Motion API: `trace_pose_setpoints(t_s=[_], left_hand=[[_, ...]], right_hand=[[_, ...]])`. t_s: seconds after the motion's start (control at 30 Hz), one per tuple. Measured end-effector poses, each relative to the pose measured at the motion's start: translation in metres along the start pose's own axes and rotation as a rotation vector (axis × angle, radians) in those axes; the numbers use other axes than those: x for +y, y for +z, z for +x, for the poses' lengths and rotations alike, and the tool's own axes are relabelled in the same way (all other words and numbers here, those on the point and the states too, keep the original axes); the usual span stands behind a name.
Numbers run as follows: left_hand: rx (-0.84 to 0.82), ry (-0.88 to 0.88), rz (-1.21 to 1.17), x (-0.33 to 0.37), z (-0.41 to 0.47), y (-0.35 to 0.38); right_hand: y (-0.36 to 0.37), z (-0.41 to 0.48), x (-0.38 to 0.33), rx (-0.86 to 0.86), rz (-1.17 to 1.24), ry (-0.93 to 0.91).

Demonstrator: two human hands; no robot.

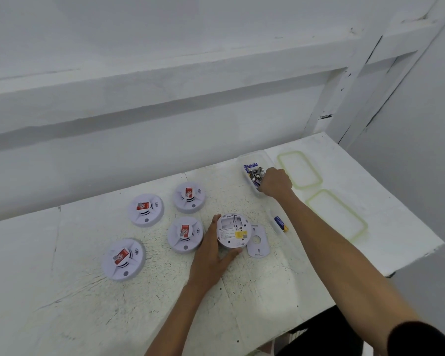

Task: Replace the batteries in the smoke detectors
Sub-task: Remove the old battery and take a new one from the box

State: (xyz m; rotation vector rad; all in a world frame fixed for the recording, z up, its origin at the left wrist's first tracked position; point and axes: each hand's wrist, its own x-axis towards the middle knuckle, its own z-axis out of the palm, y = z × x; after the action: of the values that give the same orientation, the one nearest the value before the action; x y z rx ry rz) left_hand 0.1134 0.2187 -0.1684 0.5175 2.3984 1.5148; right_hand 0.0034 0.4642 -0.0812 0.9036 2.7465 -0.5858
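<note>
Here, four smoke detectors (145, 210) are lying face up, left on the worktop (88, 304); the left hand (208, 255) is gripping an upturned detector (233, 231); the right hand (276, 182) is sitting curled in the far-right battery box (252, 155), hold unclear.

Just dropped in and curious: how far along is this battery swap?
Early on. The flipped detector lies opened, bay empty, held by the left hand; its backplate lies beside. The right hand reaches into the battery box. Four face-up detectors look untouched.
</note>
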Motion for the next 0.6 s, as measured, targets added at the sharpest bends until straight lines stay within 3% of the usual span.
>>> trace_pose_setpoints(t_s=[0.17,0.43,0.6], left_hand=[[0.012,0.004,-0.002,-0.001,0.001,0.000],[0.024,-0.004,-0.021,-0.002,0.001,0.001],[0.023,-0.006,-0.026,-0.002,0.002,0.001]], right_hand=[[-0.002,-0.001,0.009,0.009,0.093,-0.091],[-0.009,-0.020,0.029,0.195,0.269,-0.238],[-0.012,-0.045,0.034,0.322,0.605,-0.225]])
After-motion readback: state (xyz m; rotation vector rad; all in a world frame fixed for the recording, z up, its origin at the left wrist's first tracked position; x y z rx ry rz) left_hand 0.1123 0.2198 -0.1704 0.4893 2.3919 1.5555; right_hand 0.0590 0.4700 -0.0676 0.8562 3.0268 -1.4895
